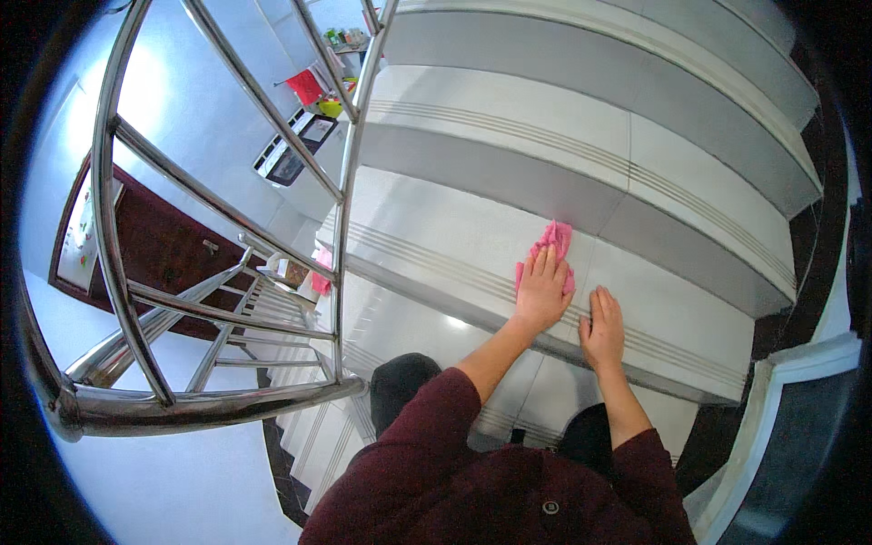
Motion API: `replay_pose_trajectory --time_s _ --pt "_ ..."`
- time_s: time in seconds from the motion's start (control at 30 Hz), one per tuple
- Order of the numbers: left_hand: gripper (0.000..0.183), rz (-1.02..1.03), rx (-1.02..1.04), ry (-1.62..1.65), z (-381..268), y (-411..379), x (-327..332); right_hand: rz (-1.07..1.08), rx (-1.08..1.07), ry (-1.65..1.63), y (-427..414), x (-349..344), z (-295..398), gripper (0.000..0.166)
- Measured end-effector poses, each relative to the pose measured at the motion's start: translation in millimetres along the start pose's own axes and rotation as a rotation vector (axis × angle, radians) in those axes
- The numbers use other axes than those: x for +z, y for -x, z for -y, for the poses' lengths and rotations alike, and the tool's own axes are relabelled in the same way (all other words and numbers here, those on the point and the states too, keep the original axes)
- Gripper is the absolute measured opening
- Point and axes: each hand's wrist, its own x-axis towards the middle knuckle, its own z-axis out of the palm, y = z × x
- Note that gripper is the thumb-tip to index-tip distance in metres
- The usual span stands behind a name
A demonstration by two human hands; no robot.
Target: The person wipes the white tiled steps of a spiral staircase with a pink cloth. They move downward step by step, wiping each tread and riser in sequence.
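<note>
A crumpled pink cloth [560,235] lies on a pale tiled stair tread [436,218]. My left hand [543,289] presses down on it from above, fingers stretched forward, so much of the cloth is hidden under the palm and fingers. Just to the right, my right hand [603,330] rests near the front edge of the same step, beside the grooved lines. Its fingers point up the stairs, with nothing visible in them.
A stainless steel railing [340,225] rises along the left. Beyond it are more steps, a dark brown door [177,252], a second pink cloth [321,271] and a red cloth [304,87]. A white-framed dark panel [797,443] stands at the lower right.
</note>
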Motion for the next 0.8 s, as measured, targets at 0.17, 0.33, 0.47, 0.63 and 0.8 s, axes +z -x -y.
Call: replay_pose_trajectory --time_s 0.17,0.33,0.47,0.63,0.8 --pt "0.047 0.042 -0.181 -0.118 72.3 -14.2 -26.2 0.01 0.024 0.02 1.2 -5.4 7.0 0.055" --pt "0.047 -0.143 -0.335 -0.284 191.2 -29.7 -55.9 0.014 0.011 0.042 3.2 -1.7 2.7 0.056" --pt "0.05 -0.181 -0.519 -0.382 252.8 -46.2 -75.5 0.009 -0.011 0.06 3.4 0.6 2.3 0.056" --pt "0.051 -0.196 -0.634 -0.472 327.0 -50.3 -92.6 0.003 -0.038 0.069 0.5 2.5 4.6 0.057" --pt "0.043 -0.2 -0.886 0.009 349.9 -60.3 -109.3 0.013 0.003 0.112 6.7 -2.8 -5.1 0.057"
